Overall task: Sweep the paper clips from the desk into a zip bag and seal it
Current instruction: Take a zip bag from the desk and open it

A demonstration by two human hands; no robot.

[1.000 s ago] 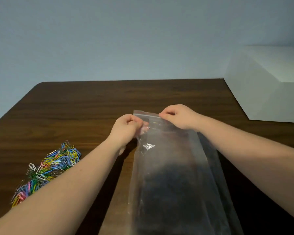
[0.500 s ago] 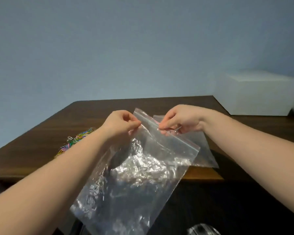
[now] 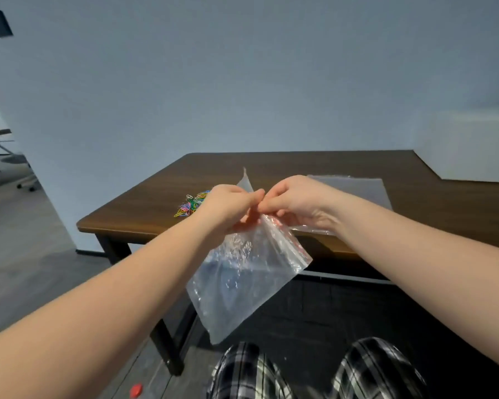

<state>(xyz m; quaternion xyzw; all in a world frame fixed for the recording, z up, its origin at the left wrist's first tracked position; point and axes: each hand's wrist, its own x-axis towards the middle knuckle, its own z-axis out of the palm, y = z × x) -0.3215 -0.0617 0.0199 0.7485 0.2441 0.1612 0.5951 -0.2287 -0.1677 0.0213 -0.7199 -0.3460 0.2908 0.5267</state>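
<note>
I hold a clear zip bag [image 3: 242,277] up in the air in front of the dark wooden desk [image 3: 314,168]. My left hand [image 3: 228,208] and my right hand [image 3: 297,203] both pinch its top edge close together, fingertips almost touching. The bag hangs down and to the left, with its red-lined zip strip running toward the lower right. A pile of coloured paper clips [image 3: 190,204] lies on the desk's left part, just beyond my left hand, partly hidden by it.
More flat clear plastic bags [image 3: 355,188] lie on the desk behind my right hand. A white box [image 3: 470,145] stands at the desk's right end. My checked trouser legs [image 3: 314,372] show below. An office chair [image 3: 15,159] stands far left. A small red thing [image 3: 136,390] lies on the floor.
The bag has been lifted off the desk into the air, and the view has pulled back from the desk. My hands have come closer together at the bag's top edge.
</note>
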